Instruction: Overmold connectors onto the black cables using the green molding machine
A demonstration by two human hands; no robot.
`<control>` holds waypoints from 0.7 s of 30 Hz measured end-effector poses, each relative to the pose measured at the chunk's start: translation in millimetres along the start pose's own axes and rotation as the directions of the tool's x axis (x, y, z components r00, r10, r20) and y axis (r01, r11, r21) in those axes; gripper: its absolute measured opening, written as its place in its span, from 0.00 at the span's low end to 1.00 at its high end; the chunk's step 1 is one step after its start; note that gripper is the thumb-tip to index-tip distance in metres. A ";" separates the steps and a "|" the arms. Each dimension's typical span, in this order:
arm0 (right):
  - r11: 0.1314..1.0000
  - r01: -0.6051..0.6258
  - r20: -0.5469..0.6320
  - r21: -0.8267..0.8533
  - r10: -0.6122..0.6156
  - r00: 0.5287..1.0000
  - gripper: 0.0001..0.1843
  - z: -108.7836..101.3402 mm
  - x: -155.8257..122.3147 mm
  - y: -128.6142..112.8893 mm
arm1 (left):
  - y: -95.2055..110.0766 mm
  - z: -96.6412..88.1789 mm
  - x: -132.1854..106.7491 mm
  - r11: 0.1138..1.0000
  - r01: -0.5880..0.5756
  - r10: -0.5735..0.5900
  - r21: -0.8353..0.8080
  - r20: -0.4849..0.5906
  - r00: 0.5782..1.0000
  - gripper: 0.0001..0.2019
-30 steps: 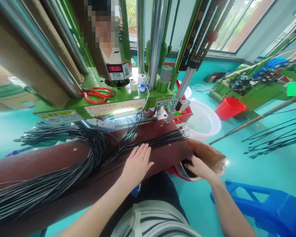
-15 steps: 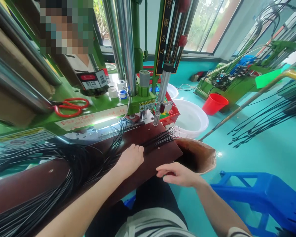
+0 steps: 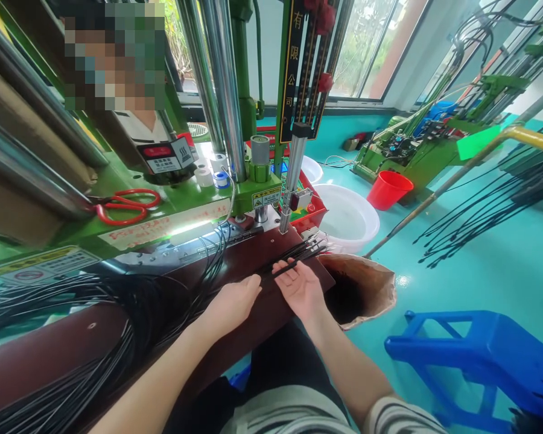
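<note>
left grip (image 3: 238, 301) pinches a thin black cable (image 3: 284, 269) above the flat brown surface (image 3: 266, 310). right grip (image 3: 300, 286) — palm up, loosely spread — supports it.

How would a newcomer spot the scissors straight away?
Start at the big green machine at upper left, then find its flat ledge. On it, beside the foot of a slanting silver column, lie the scissors. Their two bright red loop handles set them apart from the small white rolls farther right.
</note>
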State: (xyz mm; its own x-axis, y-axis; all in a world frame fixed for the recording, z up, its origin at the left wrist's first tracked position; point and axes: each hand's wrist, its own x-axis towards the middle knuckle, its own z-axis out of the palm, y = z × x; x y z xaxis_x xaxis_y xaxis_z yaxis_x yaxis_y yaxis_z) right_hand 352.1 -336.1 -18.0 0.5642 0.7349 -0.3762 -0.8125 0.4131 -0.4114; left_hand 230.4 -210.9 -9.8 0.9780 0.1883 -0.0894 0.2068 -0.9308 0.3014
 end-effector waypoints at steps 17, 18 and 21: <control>0.492 0.152 0.507 -0.857 0.756 0.414 0.21 51.3 -22.1 -18.6 | 63.0 5.3 -60.8 -0.171 0.128 0.170 -0.977 0.098 0.981 0.20; 0.475 0.143 0.489 -0.868 0.767 0.415 0.20 51.0 -18.4 -10.5 | 69.5 11.9 -55.7 -0.356 0.076 0.007 -0.931 0.079 0.997 0.19; 0.537 0.078 0.492 -0.840 0.695 0.525 0.21 48.6 -0.4 3.7 | 83.5 24.5 -41.2 -0.567 -0.087 -0.324 -0.819 0.125 0.938 0.15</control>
State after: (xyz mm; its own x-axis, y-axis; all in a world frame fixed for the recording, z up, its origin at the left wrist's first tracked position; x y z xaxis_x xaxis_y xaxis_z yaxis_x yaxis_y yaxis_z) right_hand 341.7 -308.7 21.0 -0.3407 0.9372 -0.0746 -0.2688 -0.1731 -0.9475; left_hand 206.7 -304.0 -4.2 0.8471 0.4387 -0.2998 -0.1804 0.7681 0.6144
